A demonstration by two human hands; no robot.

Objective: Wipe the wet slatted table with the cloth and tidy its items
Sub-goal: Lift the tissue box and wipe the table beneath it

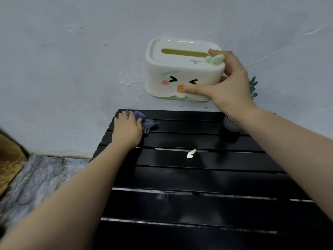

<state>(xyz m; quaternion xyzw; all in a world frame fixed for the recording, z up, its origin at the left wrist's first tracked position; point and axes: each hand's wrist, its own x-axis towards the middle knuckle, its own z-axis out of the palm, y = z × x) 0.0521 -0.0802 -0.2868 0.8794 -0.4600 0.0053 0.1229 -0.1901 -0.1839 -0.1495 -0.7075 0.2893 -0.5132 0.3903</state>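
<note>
Tissue box (183, 73) held aloft at 12 o'clock — right hand (232, 83) clamping its right end. Left hand (127, 128) pressed flat on cloth (146, 121) at table's (198, 177) 10 o'clock corner — freed far slats lying rightward of cloth.

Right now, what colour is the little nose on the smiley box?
Orange. The nose sticks out of the white tissue box, right by the right hand's thumb, in the head view.

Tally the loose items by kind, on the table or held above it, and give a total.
Tissue box: 1
Cloth: 1
Small potted plant: 1
White scrap: 1
Total: 4
</note>
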